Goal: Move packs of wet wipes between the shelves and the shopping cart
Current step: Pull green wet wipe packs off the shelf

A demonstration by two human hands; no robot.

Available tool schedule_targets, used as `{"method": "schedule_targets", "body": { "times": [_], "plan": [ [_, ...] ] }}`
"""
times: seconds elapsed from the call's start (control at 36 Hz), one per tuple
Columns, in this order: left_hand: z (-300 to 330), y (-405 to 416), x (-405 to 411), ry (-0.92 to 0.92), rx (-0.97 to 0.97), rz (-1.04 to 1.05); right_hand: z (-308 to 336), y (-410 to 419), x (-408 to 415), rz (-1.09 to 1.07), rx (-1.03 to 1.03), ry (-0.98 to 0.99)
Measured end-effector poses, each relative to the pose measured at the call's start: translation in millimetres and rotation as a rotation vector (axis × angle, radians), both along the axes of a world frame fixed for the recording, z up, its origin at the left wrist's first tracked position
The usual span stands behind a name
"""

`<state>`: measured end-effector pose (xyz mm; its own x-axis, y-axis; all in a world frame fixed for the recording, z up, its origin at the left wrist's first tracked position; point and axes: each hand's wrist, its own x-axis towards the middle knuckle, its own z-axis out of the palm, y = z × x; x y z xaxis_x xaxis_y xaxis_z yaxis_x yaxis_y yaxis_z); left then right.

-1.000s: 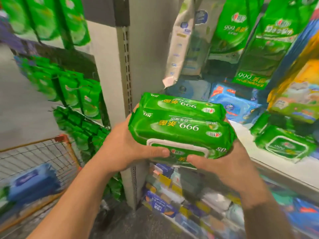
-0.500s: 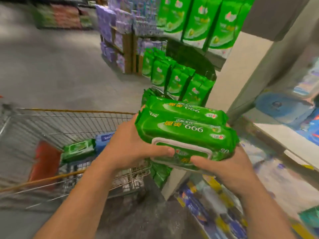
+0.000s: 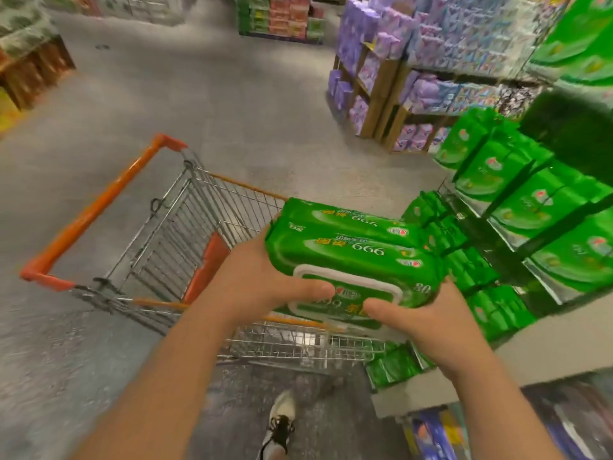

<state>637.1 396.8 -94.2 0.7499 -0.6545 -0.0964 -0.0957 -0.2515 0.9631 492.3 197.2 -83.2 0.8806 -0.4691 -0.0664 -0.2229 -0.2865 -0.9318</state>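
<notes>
We held two green packs of wet wipes over the shopping cart.

Our left hand (image 3: 262,280) and right hand (image 3: 428,330) gripped the stacked wet wipe packs (image 3: 351,260) from either side, thumbs curled onto the white flip lid of the nearer pack. The stack sat above the right part of the wire shopping cart (image 3: 185,234), whose orange handle pointed away to the left. Green packs on the shelves (image 3: 530,207) stood just to our right, and one shoe (image 3: 282,416) showed on the grey floor below.
</notes>
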Motion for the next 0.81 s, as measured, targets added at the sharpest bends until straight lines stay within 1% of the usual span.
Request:
{"method": "schedule_targets", "body": {
  "times": [0.14,0.22,0.36,0.47,0.56,0.67,0.81],
  "plan": [
    [-12,-1,43,0.035,0.07,0.065,-21,-11,58,0.091,0.011,0.034],
    [-19,-11,71,0.084,0.116,0.12,-36,-24,92,0.12,0.034,0.066],
    [-33,-36,112,0.128,0.186,0.138,-66,-50,139,0.132,0.1,0.147],
    [-60,-54,141,0.19,0.252,0.154,-91,-67,168,0.135,0.154,0.214],
    [-83,-62,156,0.22,0.287,0.157,-112,-76,184,0.179,0.178,0.277],
    [-114,-69,170,0.325,0.281,0.184,-139,-82,205,0.149,0.252,0.391],
    [-159,-71,188,0.489,0.26,0.199,-182,-83,223,0.152,0.326,0.44]
  ]
}}
